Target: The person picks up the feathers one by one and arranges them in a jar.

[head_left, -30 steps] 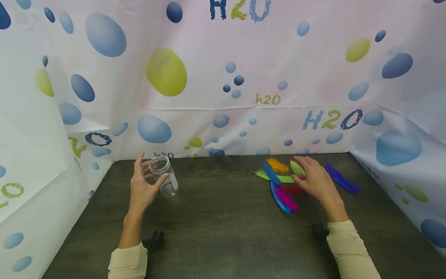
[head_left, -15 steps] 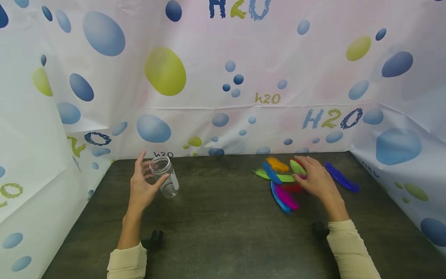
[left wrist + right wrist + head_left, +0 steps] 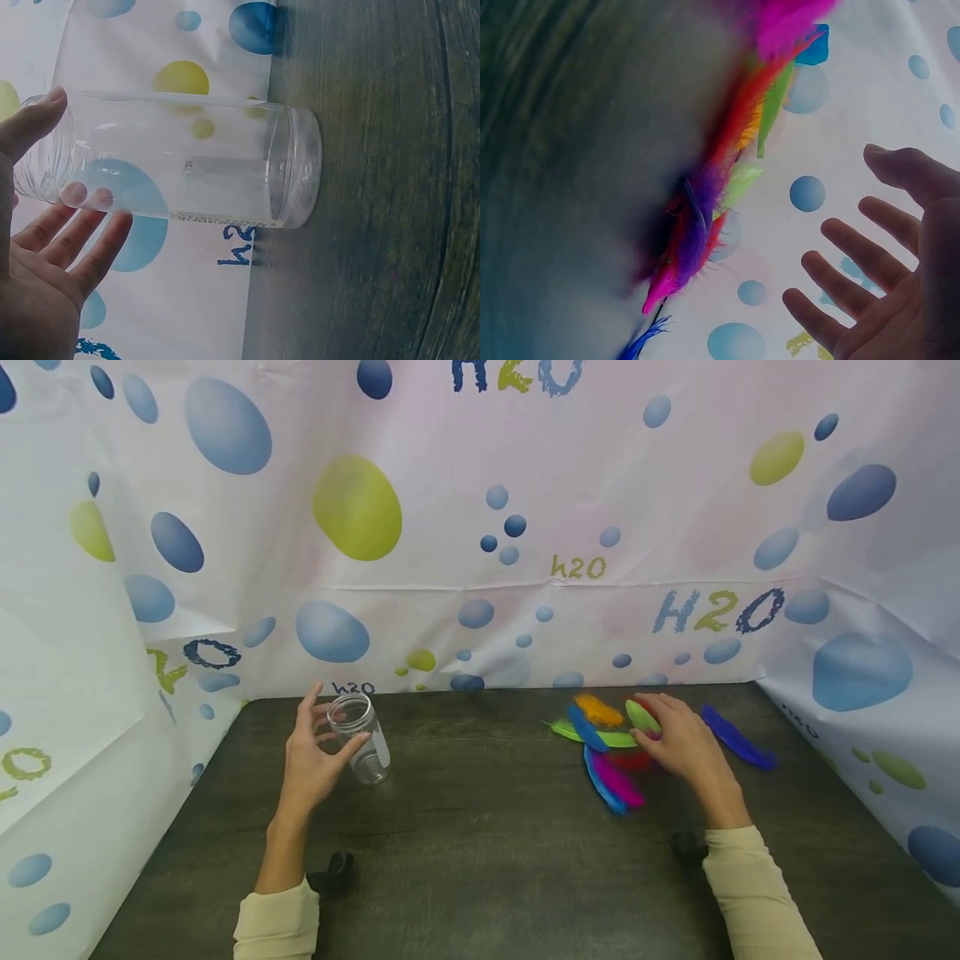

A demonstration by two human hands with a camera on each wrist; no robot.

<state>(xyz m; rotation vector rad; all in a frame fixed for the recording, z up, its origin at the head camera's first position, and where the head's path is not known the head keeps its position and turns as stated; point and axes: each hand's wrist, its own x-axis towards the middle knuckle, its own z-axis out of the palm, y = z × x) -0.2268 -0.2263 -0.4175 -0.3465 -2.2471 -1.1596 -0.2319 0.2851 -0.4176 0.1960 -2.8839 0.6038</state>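
Note:
A clear jar (image 3: 371, 760) without a lid, with a pale label, stands upright on the dark table. My left hand (image 3: 309, 768) holds it near the rim, thumb on one side and fingers on the other; in the left wrist view two fingertips show through the jar's wall (image 3: 225, 135). At the right, my right hand (image 3: 686, 743) is over a loose group of coloured feathers, its fingers (image 3: 862, 255) extended and apart from them in the right wrist view. A magenta feather (image 3: 621, 785), an orange feather (image 3: 600, 710) and a pale green feather (image 3: 642, 718) lie there; some are hidden beneath the hand.
A blue-violet feather (image 3: 738, 739) lies by itself right of my right hand. Behind and beside the dark wooden table (image 3: 465, 827) hangs a white sheet (image 3: 435, 552) printed with blue and green bubbles. Dark wrist-worn pieces show beside both forearms.
My left hand and the jar have shifted slightly to the right together. The right hand and the feathers look the same; the head view has tilted slightly.

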